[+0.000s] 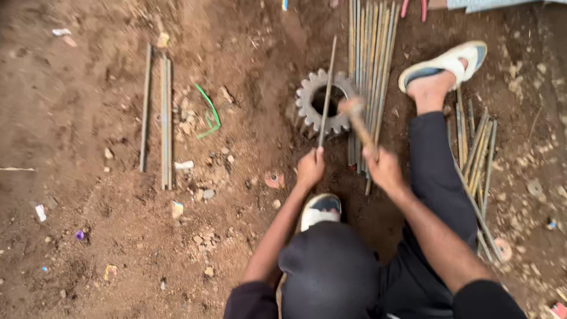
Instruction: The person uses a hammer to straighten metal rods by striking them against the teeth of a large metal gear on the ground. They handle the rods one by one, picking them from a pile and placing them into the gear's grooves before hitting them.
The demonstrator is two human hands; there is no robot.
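- Down on the bare dirt ground [88, 118], a person sits with both arms stretched forward, seen from above.
- Left hand [310, 168]: fingers curled tight around the lower end of a thin metal rod [326, 94]; the rod runs away from the person and lies across the opening of a toothed gear wheel [323, 103].
- Right hand [384, 168]: fingers closed around the wooden handle of a hammer [358, 116]; its blurred head hangs just over the right rim of the gear wheel, close beside the rod.
- The gear wheel sits half sunk in the soil, its teeth free on the left side, its right edge touching a bundle of long rods [371, 65] that lies lengthwise up to the top edge of the view.
- A second heap of rods [477, 153] lies to the right, beside the person's dark trouser leg and sandalled foot [444, 66]; the other shoe [321, 210] shows between the arms.
- Well apart on the left, a few straight rods [162, 118] lie side by side, with a green wire scrap [209, 115] between them and the gear wheel.
- Open room: the ground left of the gear wheel is loose soil with pebbles and small litter only; the right side is crowded by rods and the leg.
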